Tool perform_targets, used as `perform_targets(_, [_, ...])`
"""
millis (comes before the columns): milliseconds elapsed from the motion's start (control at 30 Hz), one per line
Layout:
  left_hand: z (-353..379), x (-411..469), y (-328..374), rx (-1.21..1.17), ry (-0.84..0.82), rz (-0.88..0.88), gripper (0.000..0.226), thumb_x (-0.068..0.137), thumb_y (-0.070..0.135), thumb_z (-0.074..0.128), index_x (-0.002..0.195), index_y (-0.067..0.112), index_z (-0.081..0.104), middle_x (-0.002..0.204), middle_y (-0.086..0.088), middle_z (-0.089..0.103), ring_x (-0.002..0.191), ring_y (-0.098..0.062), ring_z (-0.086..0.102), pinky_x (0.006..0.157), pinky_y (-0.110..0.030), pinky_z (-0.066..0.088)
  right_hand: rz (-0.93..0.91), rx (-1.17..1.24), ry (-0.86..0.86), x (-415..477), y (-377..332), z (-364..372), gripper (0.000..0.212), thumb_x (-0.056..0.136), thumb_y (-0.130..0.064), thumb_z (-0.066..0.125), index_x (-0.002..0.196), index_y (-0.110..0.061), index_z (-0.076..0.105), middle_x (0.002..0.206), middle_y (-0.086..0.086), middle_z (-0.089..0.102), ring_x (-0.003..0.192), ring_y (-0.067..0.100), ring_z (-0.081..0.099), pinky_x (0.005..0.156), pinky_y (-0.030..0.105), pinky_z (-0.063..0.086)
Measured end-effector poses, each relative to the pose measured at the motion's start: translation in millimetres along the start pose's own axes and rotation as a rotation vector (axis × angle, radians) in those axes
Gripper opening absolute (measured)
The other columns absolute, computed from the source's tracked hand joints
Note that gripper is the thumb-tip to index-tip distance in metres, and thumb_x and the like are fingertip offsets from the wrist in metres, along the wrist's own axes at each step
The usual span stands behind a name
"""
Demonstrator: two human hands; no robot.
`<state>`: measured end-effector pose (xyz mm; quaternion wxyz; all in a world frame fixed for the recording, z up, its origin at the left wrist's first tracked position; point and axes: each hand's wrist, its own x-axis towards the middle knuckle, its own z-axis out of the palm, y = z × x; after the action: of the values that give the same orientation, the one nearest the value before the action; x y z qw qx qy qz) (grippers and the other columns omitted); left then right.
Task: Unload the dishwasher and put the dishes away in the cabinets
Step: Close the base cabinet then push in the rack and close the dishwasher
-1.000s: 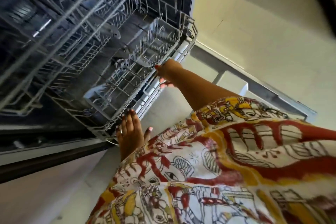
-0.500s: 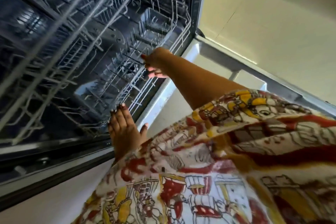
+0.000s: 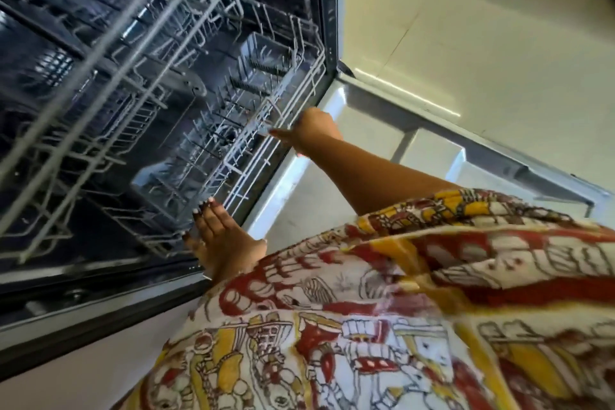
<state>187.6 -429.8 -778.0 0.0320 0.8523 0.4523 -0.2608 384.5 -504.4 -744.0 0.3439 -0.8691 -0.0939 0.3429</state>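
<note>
We see no dishes in the white wire lower rack (image 3: 246, 150), which sits mid-frame, nearly inside the dark dishwasher (image 3: 327, 10). Our left hand (image 3: 219, 236) presses the rack's rim with its grip apart, fingers straight. Our right hand (image 3: 312, 130) seems clamped on the rim higher up. Uneven pushing could skew the rack on its runners, or trap our fingers against the dishwasher's frame.

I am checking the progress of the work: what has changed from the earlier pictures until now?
The lower rack slid further into the dishwasher, pushed by both hands. The left hand still presses its front rim with straight fingers; the right hand stays at the rim, grip unclear. The door stays open.
</note>
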Motion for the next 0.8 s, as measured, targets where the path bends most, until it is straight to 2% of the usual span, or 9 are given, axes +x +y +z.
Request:
perform_targets(33, [-0.2,-7.4,4.9,0.008,0.008,-0.036,0.108,0.081,0.052,0.057,0.147,0.006,-0.015,0.157,-0.011,-0.015,0.146,-0.026,-0.010,0.117,-0.047,0.000,0.016,-0.021,0.007,-6.2,14.6,-6.1,0.048,0.076,-0.058,0.067,0.080,-0.011,0.057,0.082,0.007,0.067,0.074,0.020,0.066,0.074,0.033,0.056])
perform_targets(100, [1.7,-25.2,12.7,-0.034,0.029,-0.113,0.108,0.081,0.055,0.056,0.148,0.007,-0.014,0.157,-0.009,-0.017,0.146,-0.026,-0.013,0.116,-0.049,-0.002,0.040,-0.056,0.009,-21.2,42.2,-18.7,0.045,0.079,-0.054,0.065,0.070,-0.011,0.057,0.076,0.008,0.066,0.072,0.021,0.064,0.073,0.032,0.054])
perform_targets(167, [11.5,-43.4,18.6,-0.067,0.044,-0.136,0.105,0.082,0.055,0.053,0.148,0.006,-0.013,0.157,-0.009,-0.017,0.145,-0.026,-0.013,0.115,-0.051,-0.003,0.082,-0.047,0.010,-36.5,67.2,-29.1,0.043,0.083,-0.051,0.063,0.069,-0.010,0.057,0.081,0.011,0.069,0.077,0.025,0.066,0.072,0.033,0.053])
perform_targets(267, [25.5,-90.9,28.3,-0.156,0.054,-0.155,0.100,0.085,0.050,0.052,0.148,0.005,-0.009,0.158,-0.010,-0.013,0.146,-0.027,-0.010,0.115,-0.052,-0.003,0.149,-0.039,0.003,-66.3,102.0,-47.7,0.043,0.086,-0.046,0.062,0.065,-0.009,0.058,0.085,0.014,0.073,0.082,0.026,0.068,0.078,0.035,0.055])
perform_targets(333, [40.4,-120.6,36.0,-0.266,0.058,-0.185,0.099,0.084,0.046,0.057,0.149,0.005,-0.006,0.158,-0.010,-0.008,0.146,-0.028,-0.006,0.115,-0.053,-0.001,0.165,-0.021,0.017,-84.1,123.9,-58.5,0.038,0.086,-0.042,0.063,0.072,-0.007,0.061,0.087,0.015,0.073,0.086,0.027,0.068,0.084,0.038,0.055])
perform_targets(433, [67.3,-170.5,53.6,-0.341,0.019,-0.237,0.096,0.085,0.046,0.056,0.149,0.004,-0.003,0.158,-0.011,-0.005,0.146,-0.029,-0.005,0.115,-0.054,-0.003,0.197,0.000,0.020,-112.7,165.2,-75.9,0.031,0.088,-0.034,0.063,0.073,-0.008,0.061,0.087,0.017,0.073,0.087,0.028,0.069,0.087,0.041,0.054])
perform_targets(600, [102.4,-262.0,88.6,-0.411,-0.070,-0.267,0.093,0.087,0.049,0.052,0.150,0.008,-0.004,0.159,-0.008,-0.005,0.146,-0.026,-0.004,0.115,-0.052,-0.005,0.364,0.052,0.132,-162.7,253.1,-106.4,0.030,0.088,-0.028,0.063,0.106,-0.004,0.062,0.106,0.016,0.066,0.100,0.032,0.063,0.084,0.035,0.051])
perform_targets(700, [122.2,-301.6,101.2,-0.378,-0.124,-0.279,0.092,0.089,0.050,0.047,0.149,0.008,-0.009,0.159,-0.008,-0.009,0.146,-0.024,-0.009,0.114,-0.053,-0.007,0.479,0.109,0.218,-197.0,305.2,-112.3,0.031,0.089,-0.025,0.062,0.113,-0.006,0.059,0.115,0.016,0.062,0.104,0.033,0.058,0.084,0.032,0.046])
perform_targets(800, [142.2,-331.4,112.4,-0.342,-0.143,-0.258,0.092,0.090,0.052,0.044,0.148,0.008,-0.012,0.159,-0.007,-0.009,0.146,-0.024,-0.008,0.115,-0.052,-0.005,0.581,0.151,0.297,-226.2,353.5,-111.3,0.040,0.086,-0.025,0.063,0.121,-0.008,0.053,0.122,0.018,0.055,0.108,0.036,0.057,0.091,0.038,0.049])
